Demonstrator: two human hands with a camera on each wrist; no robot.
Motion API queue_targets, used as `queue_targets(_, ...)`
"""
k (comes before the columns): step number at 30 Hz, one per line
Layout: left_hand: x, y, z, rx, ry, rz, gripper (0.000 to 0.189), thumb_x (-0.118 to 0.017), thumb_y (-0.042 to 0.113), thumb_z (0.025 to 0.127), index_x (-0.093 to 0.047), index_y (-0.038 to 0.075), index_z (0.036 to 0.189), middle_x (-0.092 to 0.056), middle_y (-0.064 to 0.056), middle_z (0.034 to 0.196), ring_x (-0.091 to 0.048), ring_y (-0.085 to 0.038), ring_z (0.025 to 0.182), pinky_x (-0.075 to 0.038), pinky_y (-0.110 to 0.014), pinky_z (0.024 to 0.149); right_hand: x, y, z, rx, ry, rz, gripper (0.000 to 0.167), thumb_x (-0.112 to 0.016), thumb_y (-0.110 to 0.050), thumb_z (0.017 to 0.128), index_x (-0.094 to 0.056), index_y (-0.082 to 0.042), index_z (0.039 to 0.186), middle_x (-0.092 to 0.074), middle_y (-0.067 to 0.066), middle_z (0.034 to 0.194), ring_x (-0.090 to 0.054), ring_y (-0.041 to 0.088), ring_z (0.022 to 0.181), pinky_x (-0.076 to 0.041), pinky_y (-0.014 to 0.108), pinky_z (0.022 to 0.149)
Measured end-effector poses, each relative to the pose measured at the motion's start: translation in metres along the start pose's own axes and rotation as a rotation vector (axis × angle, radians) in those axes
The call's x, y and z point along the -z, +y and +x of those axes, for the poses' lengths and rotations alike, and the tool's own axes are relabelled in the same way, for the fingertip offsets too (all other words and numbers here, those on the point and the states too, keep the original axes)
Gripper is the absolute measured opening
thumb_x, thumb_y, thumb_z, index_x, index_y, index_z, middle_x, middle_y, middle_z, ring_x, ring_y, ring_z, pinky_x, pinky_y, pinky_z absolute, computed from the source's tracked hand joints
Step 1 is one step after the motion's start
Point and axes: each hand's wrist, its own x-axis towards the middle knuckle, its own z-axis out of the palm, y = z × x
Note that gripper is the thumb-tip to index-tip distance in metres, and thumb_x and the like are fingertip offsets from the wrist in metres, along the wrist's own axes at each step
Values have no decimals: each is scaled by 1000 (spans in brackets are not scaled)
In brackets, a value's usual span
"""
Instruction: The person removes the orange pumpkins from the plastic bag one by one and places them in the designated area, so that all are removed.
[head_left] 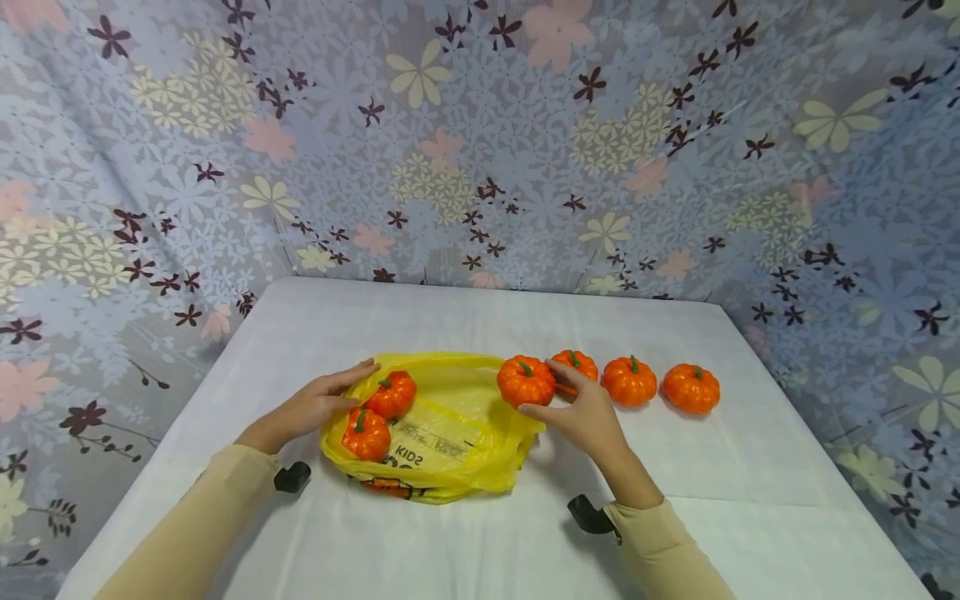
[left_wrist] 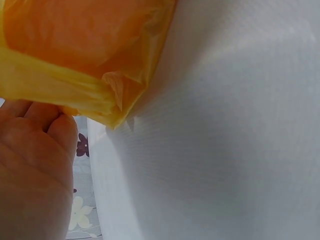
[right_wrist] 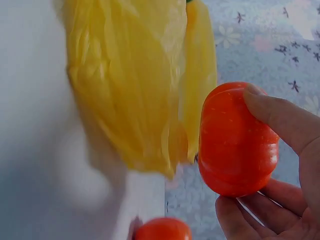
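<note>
A yellow plastic bag (head_left: 450, 479) lies with its mouth spread wide, and two small orange pumpkins (head_left: 392, 394) sit inside at its left end. My left hand (head_left: 311, 408) holds the bag's left rim; in the left wrist view its fingertips are hidden behind the yellow plastic (left_wrist: 55, 77). At the opposite rim, my right hand (head_left: 581, 412) grips another orange pumpkin (head_left: 527, 381) with a green stem. The right wrist view shows this pumpkin (right_wrist: 239, 140) between thumb and fingers, beside the bag's outer wall (right_wrist: 125, 85).
To the right of the bag stand three more pumpkins in a row: one (head_left: 576, 364) partly behind my right hand, a middle one (head_left: 630, 382) and an outer one (head_left: 691, 389). White cloth (head_left: 360, 317) covers the table. Floral fabric (head_left: 480, 167) hangs behind and at the sides.
</note>
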Motion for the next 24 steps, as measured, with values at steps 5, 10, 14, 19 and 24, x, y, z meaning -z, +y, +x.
queue_targets(5,-1,0,0,-8,-2,-1,60,-51,5,97,-40,11,155,-23,-13,165,-13,-38,151,-7,-64,118,15,11,-4,-8,37,-15,86,-92,-30,73,-53,-3,145,-54,18,144,-59,37,122,-50,47,100)
queue_targets(10,0,-1,1,-33,-4,17,60,-51,6,96,-40,10,155,-23,-15,164,-14,-40,151,-7,-66,117,25,17,-8,-19,38,-3,89,-92,-27,74,-49,0,147,-50,21,147,-55,40,127,-49,47,101)
queue_targets(14,0,-1,0,-44,-3,16,60,-52,5,96,-41,9,155,-24,-15,164,-14,-40,150,-7,-65,117,32,21,-13,-32,46,-8,89,-92,-28,74,-48,0,148,-50,20,148,-54,40,128,-48,49,101)
queue_targets(19,0,-3,0,-49,-7,13,60,-52,5,96,-41,9,155,-24,-16,164,-14,-41,150,-7,-65,117,44,30,-22,-75,74,-39,93,-91,-36,74,-48,0,148,-51,21,146,-55,40,127,-48,49,101)
queue_targets(24,0,-2,0,-43,-6,7,59,-52,5,97,-41,9,155,-23,-16,164,-14,-41,150,-7,-65,117,55,40,-30,-78,95,-45,91,-90,-34,75,-48,1,148,-53,23,144,-54,39,129,-48,47,101)
